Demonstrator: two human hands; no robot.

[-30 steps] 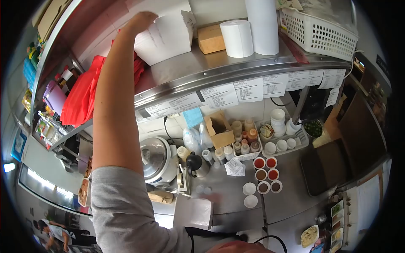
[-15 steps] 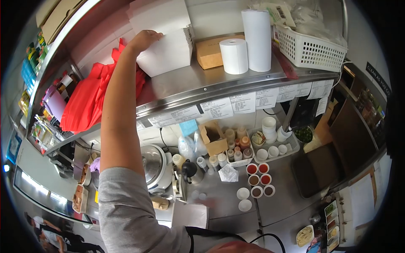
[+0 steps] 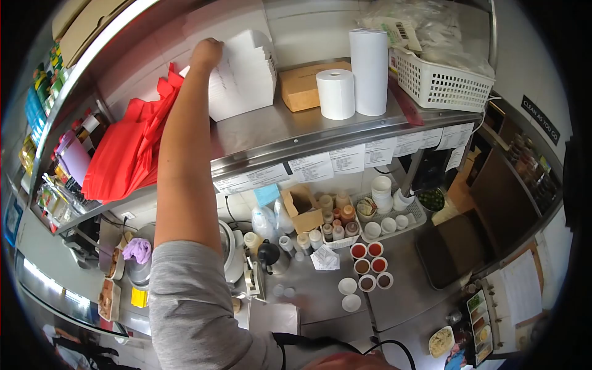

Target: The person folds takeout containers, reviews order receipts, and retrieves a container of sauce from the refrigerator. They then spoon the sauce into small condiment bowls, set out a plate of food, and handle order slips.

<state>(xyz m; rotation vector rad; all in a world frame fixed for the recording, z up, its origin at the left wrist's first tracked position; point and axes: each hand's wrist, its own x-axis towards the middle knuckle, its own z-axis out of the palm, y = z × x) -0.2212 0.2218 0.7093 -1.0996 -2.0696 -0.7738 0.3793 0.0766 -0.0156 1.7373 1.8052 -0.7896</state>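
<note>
My left hand [image 3: 208, 53] is raised to the steel shelf, with its fingers curled at the upper left edge of a stack of folded white cartons [image 3: 242, 80]. The fingertips are partly hidden, but the hand looks closed on a carton. Red fabric bags [image 3: 126, 151] lie to the left of my forearm. Right of the stack are a brown box [image 3: 302, 89], a small white paper roll [image 3: 336, 94] and a taller white roll [image 3: 369, 73]. My right hand is not visible.
Paper slips [image 3: 311, 167] hang from the shelf edge. Below are sauce bottles [image 3: 338, 232], sauce cups [image 3: 362, 266], a black-topped jug [image 3: 271, 256], an open white carton [image 3: 274, 317] and a dark tray [image 3: 453, 250]. A white basket [image 3: 441, 86] stands on the shelf.
My left hand has shifted toward the upper left edge of the carton stack, and its fingers are more curled. The view has also moved, showing more of the purple cloth at left.
</note>
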